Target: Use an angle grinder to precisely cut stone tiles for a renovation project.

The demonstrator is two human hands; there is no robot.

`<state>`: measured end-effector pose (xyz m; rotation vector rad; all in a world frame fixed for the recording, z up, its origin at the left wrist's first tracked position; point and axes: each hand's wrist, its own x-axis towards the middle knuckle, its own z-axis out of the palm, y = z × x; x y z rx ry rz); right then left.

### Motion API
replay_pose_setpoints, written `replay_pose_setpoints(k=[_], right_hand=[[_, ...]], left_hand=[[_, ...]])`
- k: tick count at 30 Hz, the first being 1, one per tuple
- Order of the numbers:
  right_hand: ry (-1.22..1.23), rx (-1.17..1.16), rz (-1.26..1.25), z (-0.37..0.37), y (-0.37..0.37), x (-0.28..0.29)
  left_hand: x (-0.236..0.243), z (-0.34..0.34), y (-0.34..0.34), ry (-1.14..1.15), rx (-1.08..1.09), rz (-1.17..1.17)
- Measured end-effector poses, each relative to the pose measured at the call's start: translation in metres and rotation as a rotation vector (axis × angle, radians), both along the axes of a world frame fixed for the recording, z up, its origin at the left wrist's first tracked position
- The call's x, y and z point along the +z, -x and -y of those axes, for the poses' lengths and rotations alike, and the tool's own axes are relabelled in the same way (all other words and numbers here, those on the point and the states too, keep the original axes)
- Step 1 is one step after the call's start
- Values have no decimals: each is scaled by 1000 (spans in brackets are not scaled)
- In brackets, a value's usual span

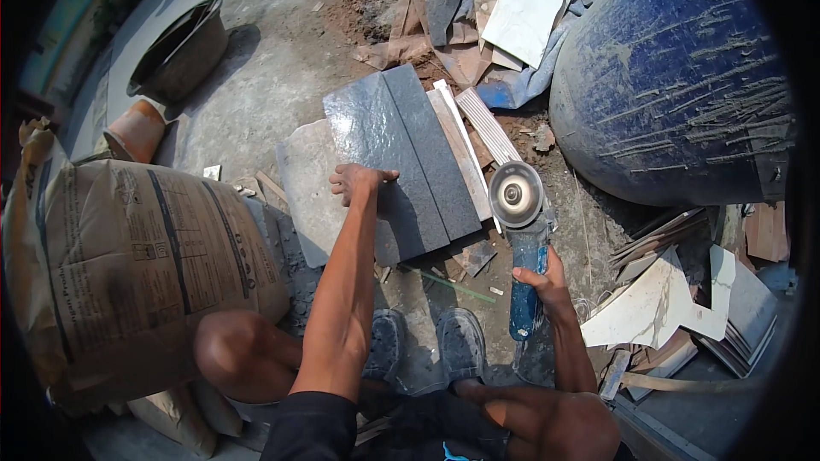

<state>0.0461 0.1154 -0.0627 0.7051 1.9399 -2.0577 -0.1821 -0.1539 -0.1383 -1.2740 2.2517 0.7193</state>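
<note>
A dark grey tile [376, 132], wet and shiny at its far left, lies on a lighter grey slab [312, 196]. A straight line or seam runs along its right part. My left hand [359, 181] is at the tile's left edge, fingers bent and the thumb stretched across its top. My right hand [551, 282] is wrapped round the blue body of an angle grinder [528, 294], held to the right of the tile. The grinder's round disc [515, 195] points away from me, apart from the tile. Whether the disc turns cannot be told.
A large paper sack [154, 248] stands at my left, with a dark tub [179, 51] and an orange bucket [137, 130] beyond. A big blue drum [675, 77] is at the far right. Broken white tiles [636, 307] lie below it; more white tiles [528, 4] lie farther back.
</note>
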Motion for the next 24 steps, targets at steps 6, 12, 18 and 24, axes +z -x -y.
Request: replay_pose_setpoints(k=[6,12,18,24], right_hand=[[-81,34,5,-2,1,0],[-12,16,-30,-8,-4,-5],[-53,27,-6,-7,-7,-1],[-40,21,-6,-8,-9,2]], left_hand=[[-3,1,9,-5,24,71],[8,-3,8,-31,27,80],[8,-1,8,-12,-3,64],[12,-3,4,-19,-25,44]])
